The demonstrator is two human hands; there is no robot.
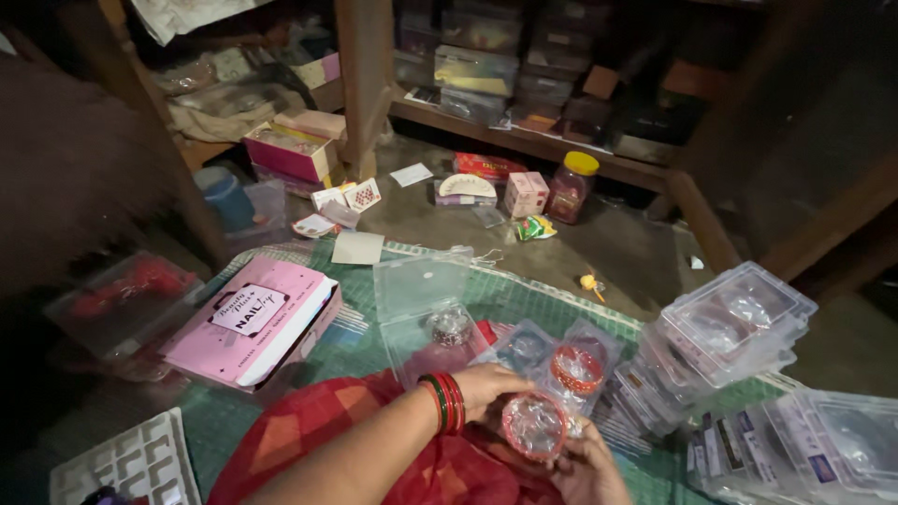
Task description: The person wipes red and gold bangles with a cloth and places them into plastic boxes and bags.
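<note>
At the lower left of the frame a white compartment tray [131, 463] is seen, and above it a pink box [253, 318] lies on the green mat [351, 341]. Right of the box, an open clear plastic case [423, 304] is stood up, with a silvery bangle set [451, 325] in it. At the lower centre, the left hand [488, 388], red and green bangles on its wrist, is closed over the upper rim of a pink bangle set [535, 425], which is cupped from below by the right hand [589, 472]. Just above, an orange bangle set [577, 367] rests in a clear case. Stacks of clear cases [734, 327] are piled at the right.
</note>
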